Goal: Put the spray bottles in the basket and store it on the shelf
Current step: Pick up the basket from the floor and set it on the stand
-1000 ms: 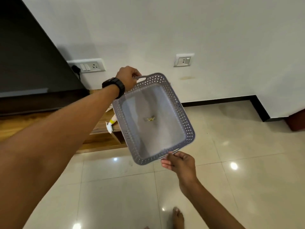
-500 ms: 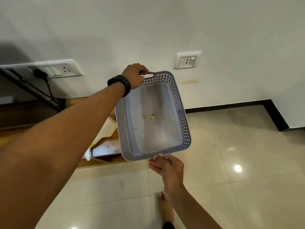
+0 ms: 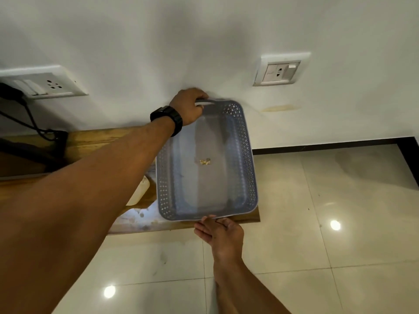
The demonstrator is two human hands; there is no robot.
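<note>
A grey perforated plastic basket (image 3: 247, 159) is held over the right end of a low wooden shelf unit (image 3: 97, 139). It is empty except for a small yellowish scrap on its floor. My left hand (image 3: 188, 105), with a black watch on the wrist, grips the basket's far handle. My right hand (image 3: 217, 230) holds the near rim from below with the fingers under the edge. A pale bottle-like object (image 3: 139, 191) lies on the shelf just left of the basket, mostly hidden by my left arm.
A white wall stands right behind the shelf, with a switch and socket plate (image 3: 43, 83) at left, a black plug and cable (image 3: 29, 118), and a second socket (image 3: 280, 70) at right. Glossy beige floor tiles (image 3: 328, 211) spread to the right and below.
The basket has come down and closer to the wall, levelling out over the shelf's right end. Both hands kept their hold. The view has moved nearer to the shelf.
</note>
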